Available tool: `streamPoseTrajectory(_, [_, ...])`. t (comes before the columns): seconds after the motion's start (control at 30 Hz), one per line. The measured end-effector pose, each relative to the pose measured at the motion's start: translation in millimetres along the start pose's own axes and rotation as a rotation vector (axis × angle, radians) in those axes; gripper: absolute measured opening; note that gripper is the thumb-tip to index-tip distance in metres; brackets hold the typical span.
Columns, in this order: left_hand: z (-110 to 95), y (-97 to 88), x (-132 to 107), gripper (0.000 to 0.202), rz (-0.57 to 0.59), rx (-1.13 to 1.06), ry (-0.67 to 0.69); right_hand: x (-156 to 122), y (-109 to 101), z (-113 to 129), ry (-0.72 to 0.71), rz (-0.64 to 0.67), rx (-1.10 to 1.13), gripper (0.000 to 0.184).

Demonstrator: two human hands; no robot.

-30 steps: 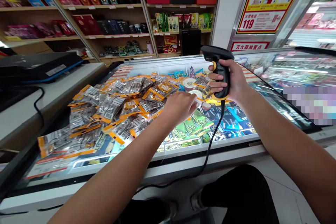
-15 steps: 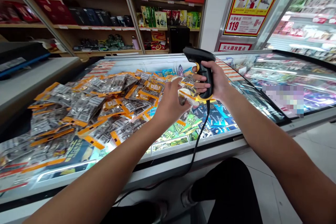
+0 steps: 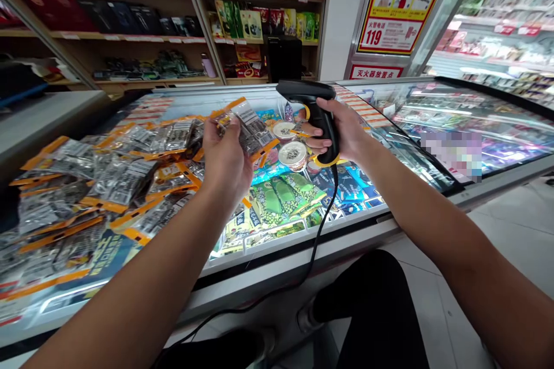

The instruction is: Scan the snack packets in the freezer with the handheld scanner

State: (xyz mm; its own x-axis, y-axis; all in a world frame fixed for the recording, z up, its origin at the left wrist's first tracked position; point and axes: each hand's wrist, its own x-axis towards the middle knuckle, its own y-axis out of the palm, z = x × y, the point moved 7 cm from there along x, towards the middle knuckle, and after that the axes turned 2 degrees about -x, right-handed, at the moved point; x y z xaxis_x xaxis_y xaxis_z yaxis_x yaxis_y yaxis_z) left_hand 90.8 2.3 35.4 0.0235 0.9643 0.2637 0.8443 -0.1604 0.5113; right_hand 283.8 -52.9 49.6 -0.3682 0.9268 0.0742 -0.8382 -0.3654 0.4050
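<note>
My right hand (image 3: 341, 130) grips the handle of a black and yellow barcode scanner (image 3: 314, 109), its head turned left and its cable (image 3: 322, 225) hanging over the freezer's front edge. My left hand (image 3: 225, 158) is closed on a clear, orange-edged snack packet (image 3: 251, 127) lifted above the pile, just left of the scanner head. Many like packets (image 3: 108, 179) lie heaped on the glass lid of the chest freezer (image 3: 303, 253).
Green and blue packs (image 3: 281, 196) and round tubs (image 3: 292, 154) show under the glass. A second glass-topped freezer (image 3: 467, 121) stands to the right. Wooden shelves (image 3: 130, 40) of boxed goods line the back wall. A grey counter (image 3: 38, 121) sits at the left. My dark-trousered knees (image 3: 372, 311) are below.
My left hand has taken a packet from the pile near the scanner and raised it up and to the left. The scanner hand shifted slightly left as my view turned.
</note>
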Motion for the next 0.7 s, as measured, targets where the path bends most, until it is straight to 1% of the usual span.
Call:
streamPoseTrajectory(0.07, [-7.2,-4.1,3.9,0.023,-0.007,0.039,0.041,-2.3,5.3,-4.2,0.014,-0.004,-0.045,0.043])
streamPoseTrajectory(0.17, [-14.0,-7.1,7.6,0.039,0.001,0.171,0.102,-7.2,11.6,-9.8,0.029,0.012,-0.134,0.05])
streamPoseTrajectory(0.27, [-13.6,-11.1,10.5,0.049,-0.024,0.181,0.095,-10.8,15.8,-14.1,0.046,0.08,-0.277,0.052])
streamPoseTrajectory(0.37, [-12.6,-14.8,12.5,0.047,-0.051,0.089,0.08,-11.9,19.9,-16.5,0.052,0.172,-0.412,0.049])
streamPoseTrajectory(0.43, [-12.0,-16.5,13.0,0.044,-0.063,0.067,0.066,-11.6,21.1,-16.9,0.047,0.199,-0.471,0.049])
streamPoseTrajectory(0.57, [-12.5,-17.7,11.7,0.044,-0.068,0.064,0.052,-10.2,19.7,-17.5,0.031,0.19,-0.485,0.049])
streamPoseTrajectory(0.7, [-14.0,-18.2,8.5,0.046,-0.065,0.085,0.046,-10.4,14.8,-20.3,0.066,0.158,-0.468,0.047])
